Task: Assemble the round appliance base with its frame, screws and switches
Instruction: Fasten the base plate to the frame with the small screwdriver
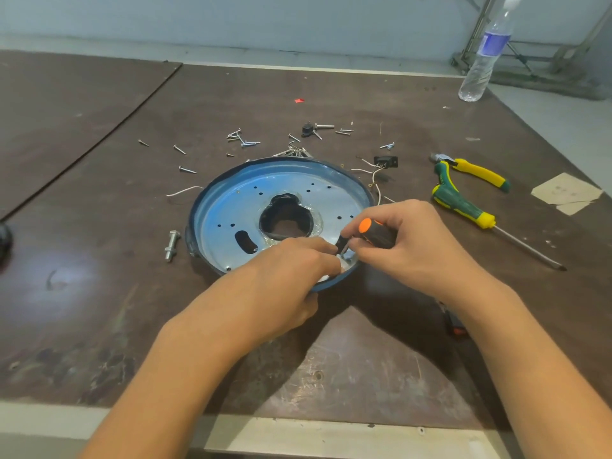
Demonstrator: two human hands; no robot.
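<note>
A round blue appliance base [238, 200] lies on the brown table with a large hole in its middle. My right hand [414, 240] grips a screwdriver with an orange and black handle [372, 231], its tip pointing down at the base's near right rim. My left hand [291, 270] lies over the near rim, fingertips pinched at the screwdriver's tip; what they hold is hidden. Several loose screws [243, 139] lie scattered behind the base. A black switch [385, 161] with white wires lies to the right of the base.
Green and yellow pliers [473, 172] and a green and yellow screwdriver [463, 207] lie to the right. A bolt [172, 245] lies left of the base, and a smaller black part [308, 129] behind it. A water bottle [485, 58] stands at the far right.
</note>
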